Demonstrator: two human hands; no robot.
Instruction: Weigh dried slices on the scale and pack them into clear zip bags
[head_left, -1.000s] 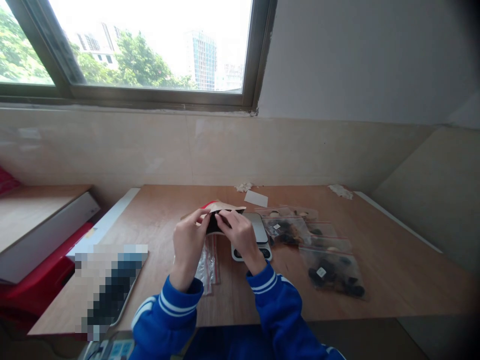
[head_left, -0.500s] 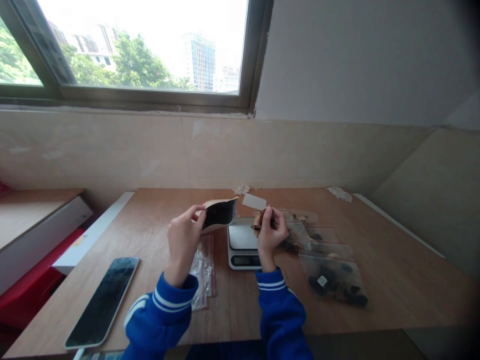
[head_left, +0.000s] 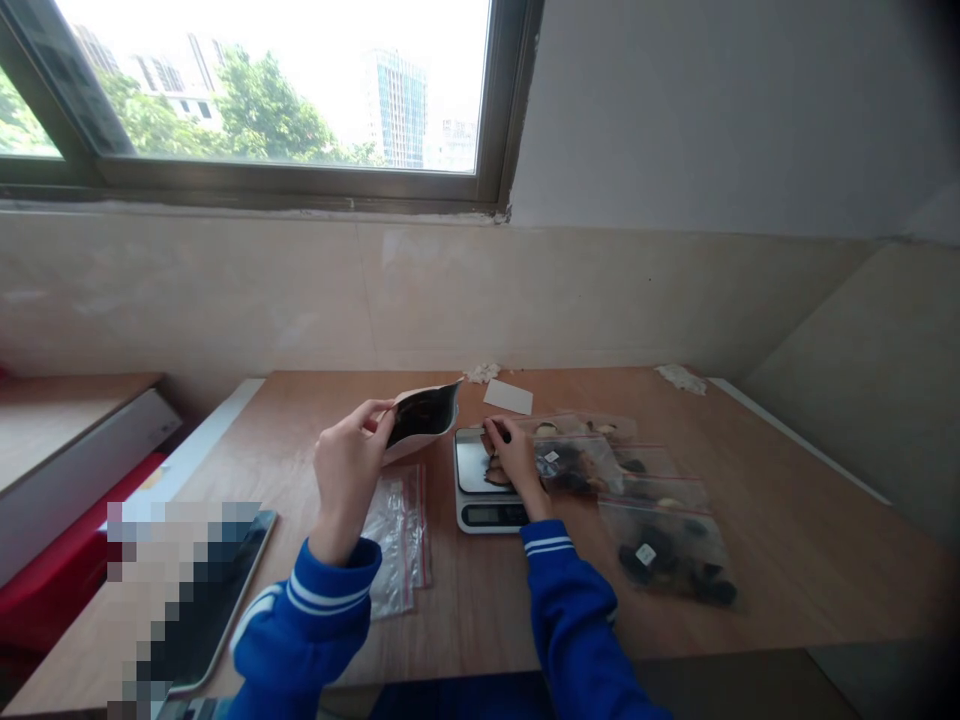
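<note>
My left hand [head_left: 349, 460] pinches the rim of a pale stand-up pouch [head_left: 421, 440]. The pouch is tilted with its mouth open, and its inside is dark. My right hand [head_left: 517, 460] is low over the plate of a kitchen scale [head_left: 470, 465], fingers closed around dried brown pieces [head_left: 489, 441]. More dried, dark-edged slices [head_left: 495, 472] show on the plate just below those fingers, partly covered by the hand. The scale's display [head_left: 491, 515] faces me, its digits too small to read.
Zip bags with dark and tan dried pieces [head_left: 667, 560] lie to the right of the scale. Flat clear zip bags [head_left: 397, 560] are on the left. Behind the scale are a white card [head_left: 508, 397] and white scraps [head_left: 481, 373]. A partly blurred phone [head_left: 225, 600] lies at the left.
My right hand has come down onto the scale, and brown slices now show on its plate. My left hand and the pouch have shifted slightly left.
</note>
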